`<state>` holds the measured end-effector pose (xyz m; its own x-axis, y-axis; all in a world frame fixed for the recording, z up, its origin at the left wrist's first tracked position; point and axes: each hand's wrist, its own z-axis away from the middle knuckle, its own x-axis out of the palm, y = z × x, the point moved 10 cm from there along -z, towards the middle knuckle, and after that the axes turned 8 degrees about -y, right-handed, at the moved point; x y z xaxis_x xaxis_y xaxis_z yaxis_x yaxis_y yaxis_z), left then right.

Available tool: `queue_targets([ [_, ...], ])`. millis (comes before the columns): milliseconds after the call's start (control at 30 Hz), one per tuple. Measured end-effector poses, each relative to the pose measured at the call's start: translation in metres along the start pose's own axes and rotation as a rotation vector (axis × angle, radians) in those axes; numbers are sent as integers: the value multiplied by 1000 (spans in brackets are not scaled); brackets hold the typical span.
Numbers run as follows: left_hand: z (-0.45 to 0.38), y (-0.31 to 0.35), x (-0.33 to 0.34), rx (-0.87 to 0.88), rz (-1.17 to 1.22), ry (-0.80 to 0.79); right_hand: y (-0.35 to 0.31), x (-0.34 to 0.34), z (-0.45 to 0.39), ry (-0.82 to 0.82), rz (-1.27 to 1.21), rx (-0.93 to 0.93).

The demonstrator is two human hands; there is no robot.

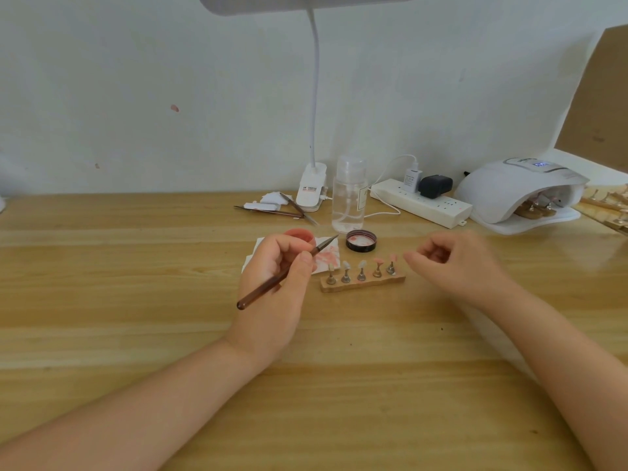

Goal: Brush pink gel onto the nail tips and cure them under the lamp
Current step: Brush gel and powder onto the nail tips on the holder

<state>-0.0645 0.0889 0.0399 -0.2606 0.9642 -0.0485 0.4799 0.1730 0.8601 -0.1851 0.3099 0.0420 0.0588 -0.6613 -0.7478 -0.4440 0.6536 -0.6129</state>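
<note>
Your left hand (275,277) pinches a slim brown nail brush (285,271) between thumb and curled fingers, its pointed tip aimed toward one o'clock over a white paper wipe stained pink (324,256). Just beyond your knuckles, at twelve o'clock from that hand, the rim of a pink gel pot (299,234) shows, mostly hidden by your fingers. Its black round lid smeared with pink (361,241) lies upturned at two o'clock from the brush tip, on the pale wooden tabletop (339,351).

Your right hand (455,263) hovers with fingers loosely curled and holds nothing; its fingertips sit just beside the right end of a small wooden strip holder (363,282). Five nail tips on little metal stands (362,270) rise from that strip: the two nearest your right hand look pink, the other three pale.

At two o'clock from the strip, near the wall, the white domed curing lamp (516,188) stands with its display lit and another set of stands inside its mouth. Between lamp and centre lie a white power strip (421,202) and a clear plastic pump bottle (348,195). At eleven o'clock from the bottle stands a white clip-on desk lamp (311,190), with thin metal tools (272,212) lying beside it.
</note>
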Motion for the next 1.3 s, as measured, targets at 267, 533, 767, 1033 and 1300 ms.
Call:
queue_targets([
  [267,0,-2,1,-10,9,6,-48,39,12,-31,258,-48],
  [533,-1,-3,2,-16,7,11,-50,60,10,-20,470,-11],
  [767,-1,-1,3,-21,7,12,-52,62,11,-43,452,-36],
  [1033,0,-1,-1,-28,-24,35,-56,58,16,-19,425,-74],
  [1300,-21,23,-17,12,-141,102,-63,47,22,21,305,-152],
])
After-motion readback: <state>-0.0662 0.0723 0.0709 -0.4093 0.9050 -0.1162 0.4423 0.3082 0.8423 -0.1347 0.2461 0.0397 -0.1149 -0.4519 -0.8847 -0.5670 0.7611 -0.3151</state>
